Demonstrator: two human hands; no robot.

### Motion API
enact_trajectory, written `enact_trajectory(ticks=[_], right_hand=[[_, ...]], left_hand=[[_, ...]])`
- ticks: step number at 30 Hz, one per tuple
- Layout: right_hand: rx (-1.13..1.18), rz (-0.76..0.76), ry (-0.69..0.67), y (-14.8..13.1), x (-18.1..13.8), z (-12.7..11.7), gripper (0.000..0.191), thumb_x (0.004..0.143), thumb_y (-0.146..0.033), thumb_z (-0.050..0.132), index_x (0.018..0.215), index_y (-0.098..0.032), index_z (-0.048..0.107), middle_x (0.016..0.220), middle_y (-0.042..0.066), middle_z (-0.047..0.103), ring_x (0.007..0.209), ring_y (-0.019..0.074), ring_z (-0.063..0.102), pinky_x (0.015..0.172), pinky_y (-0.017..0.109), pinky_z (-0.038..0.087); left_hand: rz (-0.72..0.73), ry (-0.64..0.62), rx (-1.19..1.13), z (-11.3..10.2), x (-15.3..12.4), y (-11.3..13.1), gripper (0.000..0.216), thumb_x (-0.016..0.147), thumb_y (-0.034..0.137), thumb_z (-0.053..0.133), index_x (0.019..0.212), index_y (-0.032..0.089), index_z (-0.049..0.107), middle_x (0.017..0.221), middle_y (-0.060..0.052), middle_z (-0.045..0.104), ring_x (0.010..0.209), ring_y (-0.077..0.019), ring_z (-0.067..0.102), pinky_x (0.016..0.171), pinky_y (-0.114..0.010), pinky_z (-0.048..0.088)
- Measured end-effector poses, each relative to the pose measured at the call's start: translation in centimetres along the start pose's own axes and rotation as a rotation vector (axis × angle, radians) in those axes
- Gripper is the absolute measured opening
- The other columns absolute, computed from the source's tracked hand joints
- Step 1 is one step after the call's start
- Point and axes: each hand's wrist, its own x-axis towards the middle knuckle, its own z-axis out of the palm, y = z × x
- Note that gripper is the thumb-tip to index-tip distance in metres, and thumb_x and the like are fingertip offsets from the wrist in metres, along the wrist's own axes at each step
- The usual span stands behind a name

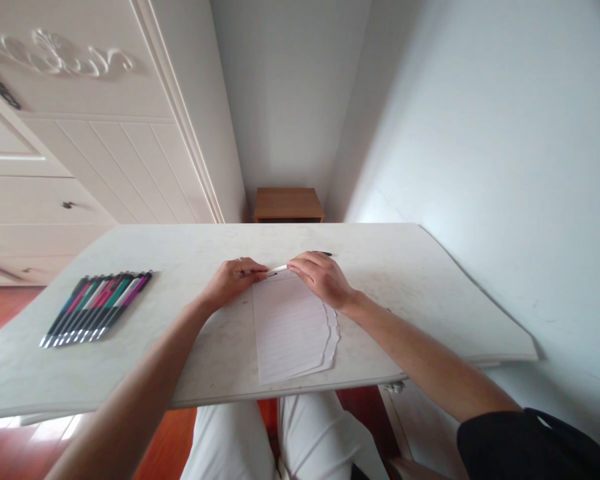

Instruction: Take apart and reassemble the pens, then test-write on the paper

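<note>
A slim white pen [280, 268] spans the gap between my two hands, above the top edge of the paper. My left hand [234, 279], with a ring on one finger, pinches its left end. The fingers of my right hand [323, 275] close round its right end and hide it. Beneath the hands lie torn-edged sheets of lined paper [293, 327], with some small dark writing near the top. A small black object [324, 253] rests on the table just behind my right hand; its kind is unclear.
Several coloured pens [97, 307] lie side by side at the left of the white table [405, 267]. Beyond the table's far edge stands a small wooden cabinet [289, 203]. A cream wardrobe [105, 147] rises at the left, a pale wall [505, 167] at the right.
</note>
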Motion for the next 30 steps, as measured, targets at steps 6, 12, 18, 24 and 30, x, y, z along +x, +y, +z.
enact_trajectory(ticks=[6, 12, 18, 24, 30], right_hand=[[0.042, 0.025, 0.019, 0.2, -0.1, 0.2, 0.022, 0.097, -0.029, 0.051, 0.107, -0.02, 0.069, 0.099, 0.009, 0.071, 0.091, 0.0202, 0.065, 0.084, 0.034, 0.051], [0.092, 0.067, 0.147, 1.6, 0.0, -1.1, 0.022, 0.095, -0.031, 0.054, 0.108, -0.019, 0.067, 0.099, 0.01, 0.069, 0.09, 0.0196, 0.065, 0.084, 0.033, 0.052], [0.051, 0.269, 0.261, 5.0, -0.6, -2.5, 0.021, 0.092, -0.02, 0.051, 0.106, -0.019, 0.067, 0.1, 0.008, 0.066, 0.085, 0.0189, 0.064, 0.082, 0.034, 0.053], [-0.055, 0.397, 0.072, 7.0, -1.2, -3.1, 0.014, 0.083, -0.013, 0.056, 0.087, -0.018, 0.069, 0.09, 0.007, 0.066, 0.074, 0.0168, 0.062, 0.075, 0.031, 0.051], [-0.038, 0.412, -0.151, 7.7, -1.9, -4.0, 0.009, 0.081, -0.016, 0.063, 0.077, -0.017, 0.071, 0.078, 0.003, 0.064, 0.069, 0.0141, 0.059, 0.068, 0.026, 0.045]], left_hand=[[-0.005, 0.002, 0.0, -0.1, 0.1, -0.1, 0.034, 0.079, 0.051, 0.062, 0.087, 0.022, 0.078, 0.089, -0.005, 0.076, 0.078, -0.0194, 0.064, 0.074, -0.028, 0.05], [-0.04, 0.027, -0.056, -0.2, 0.3, -0.4, 0.035, 0.079, 0.05, 0.063, 0.089, 0.02, 0.078, 0.09, -0.005, 0.076, 0.078, -0.0198, 0.064, 0.071, -0.029, 0.048], [-0.053, 0.067, -0.103, -0.3, 0.3, -0.3, 0.039, 0.077, 0.054, 0.065, 0.088, 0.019, 0.078, 0.085, -0.006, 0.076, 0.074, -0.0189, 0.063, 0.068, -0.028, 0.047], [-0.038, 0.083, -0.052, -0.3, 0.4, -0.4, 0.04, 0.077, 0.057, 0.064, 0.088, 0.02, 0.077, 0.088, -0.006, 0.075, 0.075, -0.0188, 0.063, 0.069, -0.029, 0.048], [0.001, 0.097, 0.023, -0.4, 0.4, -1.1, 0.034, 0.081, 0.049, 0.06, 0.088, 0.02, 0.076, 0.093, -0.007, 0.073, 0.083, -0.0213, 0.064, 0.073, -0.031, 0.05]])
